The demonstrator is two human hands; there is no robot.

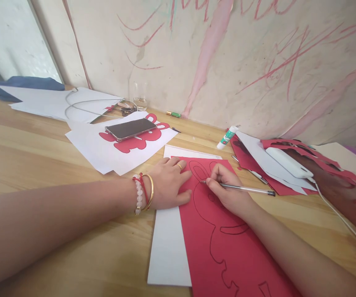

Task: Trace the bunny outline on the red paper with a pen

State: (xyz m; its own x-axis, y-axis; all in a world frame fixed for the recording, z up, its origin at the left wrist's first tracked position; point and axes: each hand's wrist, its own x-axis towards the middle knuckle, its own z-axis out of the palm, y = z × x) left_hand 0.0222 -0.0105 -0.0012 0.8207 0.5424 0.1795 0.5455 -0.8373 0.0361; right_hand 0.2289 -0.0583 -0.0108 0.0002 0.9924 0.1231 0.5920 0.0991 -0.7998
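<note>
A red paper sheet [227, 251] with a dark drawn outline lies on a white sheet [168, 247] on the wooden table [36, 165]. My left hand [170, 183] lies flat with its fingers stretched out, pressing the red sheet's left edge; bracelets ring the wrist. My right hand [226, 189] is closed on a pen [246, 189], whose tip touches the outline on the red sheet near the top.
A phone [130, 128] rests on white paper with a red cut-out [128, 144]. A glue stick [227, 137], a white power bank [289, 162] with its cable, red scraps, another pen and a small glass [140, 97] lie near the scribbled wall.
</note>
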